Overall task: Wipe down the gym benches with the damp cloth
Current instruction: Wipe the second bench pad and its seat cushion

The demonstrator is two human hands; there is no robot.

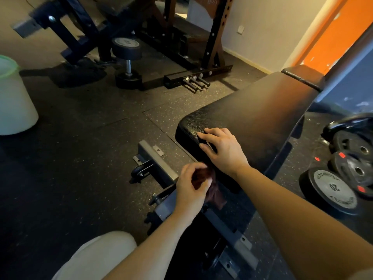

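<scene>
Head view. Bracing on the bench [252,110] with the right hand [224,150], fingers spread and laid flat over the near corner of the pad, holding nothing, probably steadying the body or the pad while the other hand works low. Gripping the cloth [203,178] in the left hand [191,186], fingers curled round a dark reddish bunch, a loose tail hanging below the palm. Holding it just under the pad's near edge, beside the frame [159,162], likely reaching for the side or underside of the padding, where grime collects. Keeping the bucket [16,98] well apart at the far left, presumably for rinsing.

Hard going on several counts: blurring around the left fingers, so not showing exactly how the cloth is folded or whether it is touching the pad edge or hanging just clear. Hiding the underside of the pad altogether. Cutting off the bench's far end behind an upright at the right. Giving no clue about dampness in such dim light, nor about which parts of the pad are already wiped. Showing only part of the plates [335,188] at the right edge.
</scene>
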